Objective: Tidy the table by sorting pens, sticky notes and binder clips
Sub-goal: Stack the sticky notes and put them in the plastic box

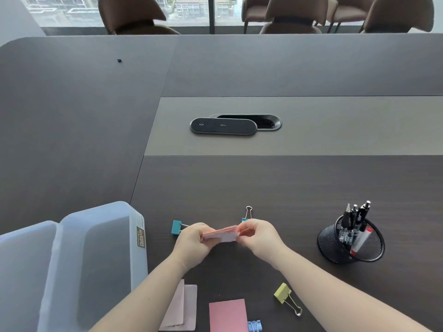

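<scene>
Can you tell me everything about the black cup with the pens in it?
The pen holder is a round cup of black wire mesh, so you can see through its wall. It stands on the dark table, on the person's right, and looks tilted in this wide view. Inside stand several black-and-clear pens, tips up, and one white marker with red ends leaning against the rim. No hand touches it; the right hand is apart, to its left.

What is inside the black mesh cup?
The mesh cup holds several black pens and a red-and-white marker. Their lower ends are hidden by the mesh.
</scene>
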{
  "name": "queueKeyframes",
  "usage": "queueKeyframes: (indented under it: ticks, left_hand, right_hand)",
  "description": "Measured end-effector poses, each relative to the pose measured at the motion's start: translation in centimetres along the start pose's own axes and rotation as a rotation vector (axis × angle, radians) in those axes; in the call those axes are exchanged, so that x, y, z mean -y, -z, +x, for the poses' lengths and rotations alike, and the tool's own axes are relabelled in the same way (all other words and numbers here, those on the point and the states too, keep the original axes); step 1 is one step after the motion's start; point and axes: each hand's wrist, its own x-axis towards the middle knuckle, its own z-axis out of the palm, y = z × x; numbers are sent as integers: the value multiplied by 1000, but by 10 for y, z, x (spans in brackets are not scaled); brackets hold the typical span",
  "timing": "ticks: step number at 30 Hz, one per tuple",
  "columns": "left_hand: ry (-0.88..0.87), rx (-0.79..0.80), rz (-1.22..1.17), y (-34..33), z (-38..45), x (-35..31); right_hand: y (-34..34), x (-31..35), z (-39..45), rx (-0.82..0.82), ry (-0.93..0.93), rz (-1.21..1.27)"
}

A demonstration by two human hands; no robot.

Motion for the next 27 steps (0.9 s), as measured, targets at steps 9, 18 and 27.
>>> queueKeyframes:
  ticks: [9,18,27]
  left_hand:
    - [110,-45,-171,19,-20,-11]
    - [352,-108,-228,41,-82,-14]
    - [689,-173,-48,7,-131,18]
  right_hand:
    - [6,15,-11,-11,3,-60]
    - [-2,19,-44,93,2,-358]
    - [-47,3,-87,287,66,-810]
